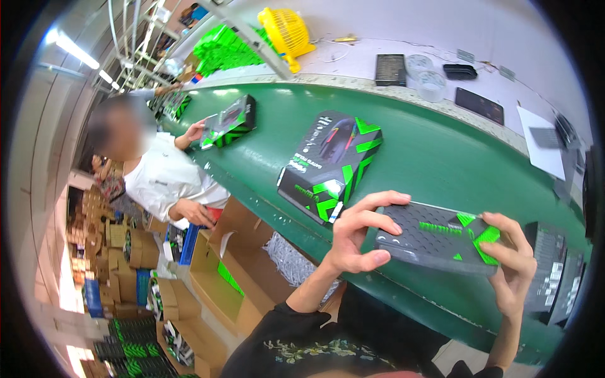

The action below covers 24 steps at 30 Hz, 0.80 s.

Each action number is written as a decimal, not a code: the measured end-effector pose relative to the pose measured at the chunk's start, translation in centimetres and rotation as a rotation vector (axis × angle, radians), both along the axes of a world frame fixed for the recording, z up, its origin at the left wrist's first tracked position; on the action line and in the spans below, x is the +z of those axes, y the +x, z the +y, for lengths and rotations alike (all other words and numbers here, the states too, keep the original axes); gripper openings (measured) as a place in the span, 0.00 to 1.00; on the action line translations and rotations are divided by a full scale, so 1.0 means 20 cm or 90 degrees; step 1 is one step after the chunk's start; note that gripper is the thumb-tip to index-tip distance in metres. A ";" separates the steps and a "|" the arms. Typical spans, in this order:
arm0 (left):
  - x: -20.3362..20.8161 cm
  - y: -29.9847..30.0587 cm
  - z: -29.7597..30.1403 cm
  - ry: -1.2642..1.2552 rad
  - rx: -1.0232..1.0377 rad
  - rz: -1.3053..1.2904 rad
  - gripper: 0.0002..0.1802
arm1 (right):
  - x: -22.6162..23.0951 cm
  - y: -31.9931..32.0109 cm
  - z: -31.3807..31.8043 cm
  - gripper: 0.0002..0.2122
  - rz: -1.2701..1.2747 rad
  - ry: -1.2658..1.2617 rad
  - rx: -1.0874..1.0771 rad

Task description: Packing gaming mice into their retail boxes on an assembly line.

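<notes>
Both my hands grip a black and green mouse box (435, 236) by its two ends, raised over the near edge of the green work surface. My left hand (362, 233) wraps the left end, with fingers on top and thumb along the near side. At the other end, my right hand (512, 255) has its fingers curled over the green-patterned corner. A second mouse box (331, 160), with a mouse pictured on its face, lies on the green surface (416, 164) just beyond my left hand. Several dark boxes (547, 264) stand together to the right of my right hand.
At the left a person in white (167, 170) touches another mouse box (230, 121). An open carton (246, 258) with shredded paper stands below the near edge. Along the far ledge are a yellow fan (287, 31), a small black box (391, 69), clear tubs (430, 85) and a phone (479, 105).
</notes>
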<state>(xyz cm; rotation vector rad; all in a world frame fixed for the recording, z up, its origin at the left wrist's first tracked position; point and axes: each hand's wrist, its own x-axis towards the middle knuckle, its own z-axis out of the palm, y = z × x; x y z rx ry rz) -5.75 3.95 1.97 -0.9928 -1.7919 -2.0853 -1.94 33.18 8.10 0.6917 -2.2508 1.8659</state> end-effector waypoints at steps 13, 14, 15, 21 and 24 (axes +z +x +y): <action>0.08 0.03 0.03 -0.134 0.098 0.154 0.23 | -0.12 0.01 0.07 0.22 0.229 0.172 -0.033; 0.08 0.05 0.02 -0.138 0.107 0.144 0.23 | -0.13 0.01 0.07 0.21 0.282 0.221 -0.009; 0.09 0.05 0.03 -0.142 0.118 0.180 0.23 | -0.11 0.02 0.09 0.21 0.273 0.230 -0.012; 0.09 0.03 0.06 -0.102 0.193 0.216 0.24 | -0.11 0.05 0.06 0.21 0.349 0.306 -0.048; 0.11 0.05 0.09 -0.081 0.307 0.243 0.20 | -0.08 0.04 -0.13 0.21 0.290 0.259 -0.163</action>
